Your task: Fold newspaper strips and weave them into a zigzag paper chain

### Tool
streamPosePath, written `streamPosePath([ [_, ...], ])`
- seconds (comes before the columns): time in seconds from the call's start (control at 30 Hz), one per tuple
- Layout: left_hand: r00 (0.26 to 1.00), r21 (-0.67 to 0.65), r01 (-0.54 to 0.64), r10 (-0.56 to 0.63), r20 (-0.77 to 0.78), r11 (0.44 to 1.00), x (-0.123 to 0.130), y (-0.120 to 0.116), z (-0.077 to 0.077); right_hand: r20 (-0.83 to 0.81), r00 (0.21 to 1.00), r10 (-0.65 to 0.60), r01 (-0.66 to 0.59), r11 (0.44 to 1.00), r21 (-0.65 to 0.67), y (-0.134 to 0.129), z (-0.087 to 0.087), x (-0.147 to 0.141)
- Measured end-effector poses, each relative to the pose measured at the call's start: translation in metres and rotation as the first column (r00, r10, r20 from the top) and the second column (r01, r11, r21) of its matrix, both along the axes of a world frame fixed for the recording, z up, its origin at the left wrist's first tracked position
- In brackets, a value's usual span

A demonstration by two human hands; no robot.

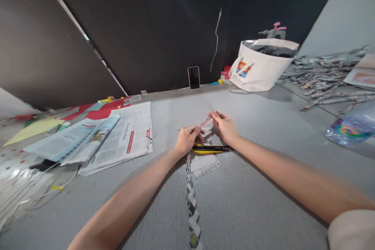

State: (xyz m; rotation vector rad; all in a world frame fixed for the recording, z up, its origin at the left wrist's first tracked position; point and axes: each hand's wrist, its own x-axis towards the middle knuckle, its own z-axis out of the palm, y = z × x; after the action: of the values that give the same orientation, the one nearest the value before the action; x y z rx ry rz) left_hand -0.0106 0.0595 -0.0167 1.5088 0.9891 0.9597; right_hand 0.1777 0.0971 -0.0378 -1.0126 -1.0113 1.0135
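A long braided paper chain (191,199) runs from under my left hand (187,139) down toward the front of the table. The fingers of my left hand are closed on a narrow paper strip (207,122) near its lower end. My right hand (224,127) pinches the strip's other end, so it slants up between the two hands. Just below them lies a black and yellow utility knife (211,149), with several cut paper pieces (207,165) around and under it. Where the strip meets the chain is hidden by my left hand.
Folded newspapers (131,133) lie to the left, with red paper (101,111) and cables (26,199) near them. A phone (193,77) leans on the black wall. At right stand a white bag (258,70), many braided paper strips (319,78) and a clear plastic bag (348,129).
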Motion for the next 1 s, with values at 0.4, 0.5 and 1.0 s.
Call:
streamPosePath([
  [0.4, 0.966, 0.068, -0.246, 0.239, 0.098, 0.967, -0.003, 0.004, -0.001, -0.024, 0.999, 0.048, -0.047, 0.998, 0.031, -0.004, 0.005, -0.003],
  [0.5, 0.946, 0.071, -0.313, 0.304, 0.117, 0.947, -0.003, 0.005, -0.001, -0.019, 0.997, 0.07, -0.069, 0.997, 0.032, -0.005, 0.006, -0.003],
  [1.0, 0.921, -0.004, -0.329, 0.322, 0.218, 0.944, -0.004, 0.005, -0.004, -0.046, 0.992, 0.115, -0.112, 0.992, 0.058, -0.004, 0.004, -0.003],
])
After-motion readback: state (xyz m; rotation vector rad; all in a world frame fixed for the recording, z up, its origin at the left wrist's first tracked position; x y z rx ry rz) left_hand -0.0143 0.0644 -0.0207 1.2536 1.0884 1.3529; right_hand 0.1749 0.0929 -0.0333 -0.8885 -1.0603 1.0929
